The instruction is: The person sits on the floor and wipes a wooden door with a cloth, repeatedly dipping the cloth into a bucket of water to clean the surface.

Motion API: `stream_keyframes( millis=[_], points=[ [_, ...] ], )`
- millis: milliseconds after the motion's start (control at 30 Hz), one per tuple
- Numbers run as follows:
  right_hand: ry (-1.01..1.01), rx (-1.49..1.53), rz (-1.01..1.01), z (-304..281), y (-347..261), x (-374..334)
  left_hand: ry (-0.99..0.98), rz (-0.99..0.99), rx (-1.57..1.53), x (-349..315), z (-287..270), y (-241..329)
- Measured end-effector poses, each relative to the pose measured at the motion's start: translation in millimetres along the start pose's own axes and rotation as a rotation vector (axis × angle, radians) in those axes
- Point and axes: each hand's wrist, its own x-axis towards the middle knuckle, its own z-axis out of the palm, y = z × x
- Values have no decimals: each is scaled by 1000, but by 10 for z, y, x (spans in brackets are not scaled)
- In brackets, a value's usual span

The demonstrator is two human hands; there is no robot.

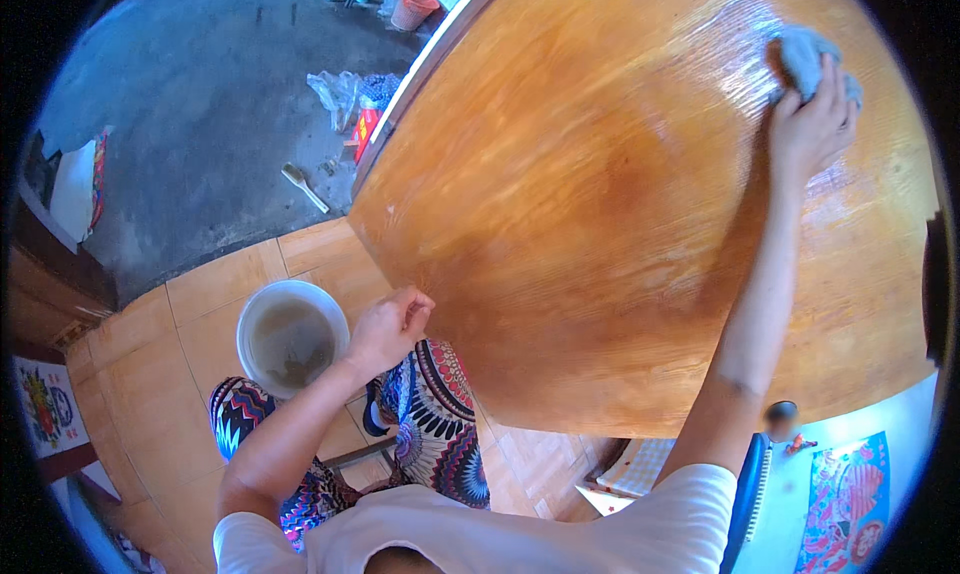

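A light blue-grey cloth is bunched under my right hand, which presses it on the far right of a wide orange-brown wooden tabletop. Wet, shiny streaks show around the cloth and across the wood. My left hand is curled into a loose fist by the table's near left corner, above my patterned trousers, and nothing shows in it. Just left of that hand a white bucket of murky water stands on the tiles, with its lower right rim partly behind my forearm.
Orange floor tiles meet a dark grey floor at the left. A brush, plastic bags and a pink-orange pail lie beyond the table's left edge. At the lower right is a pale surface with a colourful printed sheet.
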Motion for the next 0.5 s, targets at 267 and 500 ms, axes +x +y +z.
stream_keyframes(
  millis=[267,500],
  points=[
    [-221,159,-44,149,-1815,-1358,16,17,48,-47,-50,-59],
    [-791,820,-426,-554,-2999,-3225,60,3,63,-54,-101,-48]
  ],
)
